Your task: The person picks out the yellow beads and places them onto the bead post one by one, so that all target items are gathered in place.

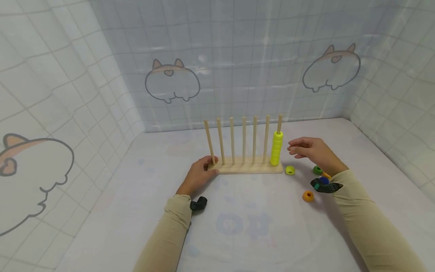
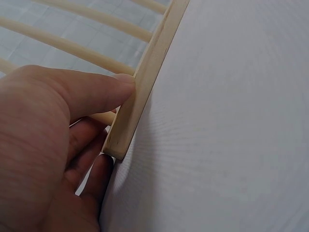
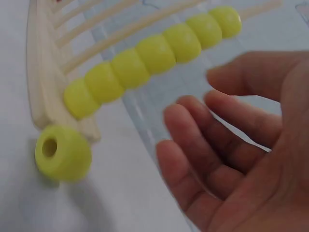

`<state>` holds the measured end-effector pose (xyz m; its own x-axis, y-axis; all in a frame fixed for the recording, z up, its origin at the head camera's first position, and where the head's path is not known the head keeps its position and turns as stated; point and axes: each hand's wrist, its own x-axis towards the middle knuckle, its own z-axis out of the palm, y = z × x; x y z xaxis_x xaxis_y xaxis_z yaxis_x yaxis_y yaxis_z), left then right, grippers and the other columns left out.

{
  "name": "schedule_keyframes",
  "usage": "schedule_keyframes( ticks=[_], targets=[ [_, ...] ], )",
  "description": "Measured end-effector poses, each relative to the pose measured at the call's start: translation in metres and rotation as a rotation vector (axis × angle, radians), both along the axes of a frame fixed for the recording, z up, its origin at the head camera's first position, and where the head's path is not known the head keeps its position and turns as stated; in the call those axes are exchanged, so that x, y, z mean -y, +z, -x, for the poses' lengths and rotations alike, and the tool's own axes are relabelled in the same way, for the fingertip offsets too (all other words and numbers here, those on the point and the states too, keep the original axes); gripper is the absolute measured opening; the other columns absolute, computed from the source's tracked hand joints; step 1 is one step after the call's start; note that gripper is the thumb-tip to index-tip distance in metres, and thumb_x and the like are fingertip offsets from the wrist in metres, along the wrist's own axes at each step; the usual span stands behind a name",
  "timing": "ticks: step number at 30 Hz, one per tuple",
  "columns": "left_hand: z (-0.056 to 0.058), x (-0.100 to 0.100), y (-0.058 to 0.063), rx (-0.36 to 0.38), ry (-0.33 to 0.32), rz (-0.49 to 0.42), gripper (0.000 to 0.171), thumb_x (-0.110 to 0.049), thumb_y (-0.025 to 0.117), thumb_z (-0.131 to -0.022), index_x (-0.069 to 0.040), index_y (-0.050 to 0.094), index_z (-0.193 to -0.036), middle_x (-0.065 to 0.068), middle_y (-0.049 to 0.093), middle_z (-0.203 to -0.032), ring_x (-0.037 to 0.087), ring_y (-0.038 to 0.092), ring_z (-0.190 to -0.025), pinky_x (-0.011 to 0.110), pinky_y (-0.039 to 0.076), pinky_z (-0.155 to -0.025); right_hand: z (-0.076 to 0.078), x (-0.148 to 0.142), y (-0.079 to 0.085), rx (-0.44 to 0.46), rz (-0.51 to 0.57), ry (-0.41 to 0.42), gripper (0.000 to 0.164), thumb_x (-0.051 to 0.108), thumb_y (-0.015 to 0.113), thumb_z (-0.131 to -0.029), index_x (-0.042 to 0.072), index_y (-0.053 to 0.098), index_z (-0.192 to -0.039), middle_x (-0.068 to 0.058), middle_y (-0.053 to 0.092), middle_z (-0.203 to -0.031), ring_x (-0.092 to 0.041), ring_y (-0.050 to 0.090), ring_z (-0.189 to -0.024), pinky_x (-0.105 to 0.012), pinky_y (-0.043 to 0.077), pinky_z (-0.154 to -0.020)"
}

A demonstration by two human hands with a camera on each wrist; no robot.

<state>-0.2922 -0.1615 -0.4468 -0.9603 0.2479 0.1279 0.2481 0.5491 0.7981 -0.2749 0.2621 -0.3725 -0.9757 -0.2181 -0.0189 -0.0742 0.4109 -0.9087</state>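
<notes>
A wooden peg rack (image 1: 249, 168) stands on the table with several upright pegs. Its rightmost peg carries a stack of yellow beads (image 1: 276, 148), the peg's tip bare above them. My left hand (image 1: 200, 173) grips the rack's left end. In the left wrist view the thumb (image 2: 104, 89) presses on the base's edge, with the other fingers partly hidden behind. To the right of the stack my right hand (image 1: 307, 151) hovers with loosely bent fingers and nothing in them. A loose yellow bead (image 3: 63, 153) lies just off the base's right end, below that hand.
Nearer the front right is an orange bead (image 1: 308, 196). A green bead (image 1: 317, 170) and another orange bead (image 1: 326, 176) lie beside the right wrist, partly covered by it. A tiled-pattern sheet (image 1: 231, 68) rises behind the table.
</notes>
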Motion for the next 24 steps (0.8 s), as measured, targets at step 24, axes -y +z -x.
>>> schedule_keyframes(
  ticks=[24],
  targets=[
    [0.0, 0.0, 0.0, 0.008, 0.006, -0.024, 0.038, -0.02, 0.076, -0.089, -0.02, 0.066, -0.125, 0.001, 0.063, -0.129, 0.023, 0.061, -0.112, 0.043, 0.044, -0.1, 0.007, -0.015, -0.027, 0.082, -0.298, 0.261, 0.04, 0.026, 0.068, -0.095, 0.003, 0.067, -0.128, -0.011, 0.066, -0.127, -0.027, 0.057, -0.118, -0.035, 0.048, -0.092]
  ],
)
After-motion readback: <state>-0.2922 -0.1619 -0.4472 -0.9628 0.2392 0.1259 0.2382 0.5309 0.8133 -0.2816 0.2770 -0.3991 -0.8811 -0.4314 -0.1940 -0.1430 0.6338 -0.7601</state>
